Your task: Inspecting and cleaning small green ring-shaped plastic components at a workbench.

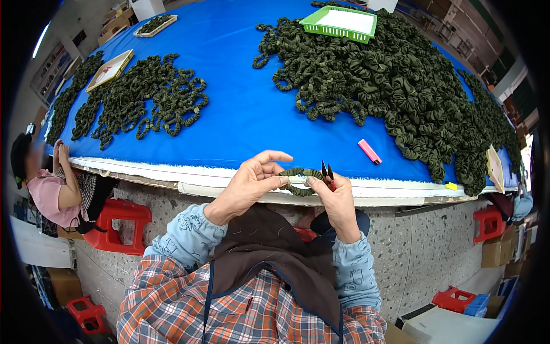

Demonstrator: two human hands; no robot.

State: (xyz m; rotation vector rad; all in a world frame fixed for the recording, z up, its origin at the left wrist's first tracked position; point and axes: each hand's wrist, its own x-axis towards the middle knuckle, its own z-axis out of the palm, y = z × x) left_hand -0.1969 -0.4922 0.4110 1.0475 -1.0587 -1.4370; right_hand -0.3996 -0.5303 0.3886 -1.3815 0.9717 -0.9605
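Between my two hands, just over the table's near edge, a dark green scrunchie (299, 172) is held as a loop. My left hand (250, 182) pinches its left side between thumb and forefinger, with the other fingers raised and curled. My right hand (338, 203) grips the loop's right side with the thumb. In that same hand sit small thread snips (327, 175) with dark blades pointing up and red handles, partly hidden by the fingers. Whether the blades touch the scrunchie I cannot tell.
A large heap of green scrunchies (395, 80) covers the right of the blue table (229, 57); a smaller pile (146, 94) lies left. A green basket (341, 24) rests on the heap. A pink utility knife or lighter-like object (369, 151) lies nearby. Another person (54, 195) sits at left.
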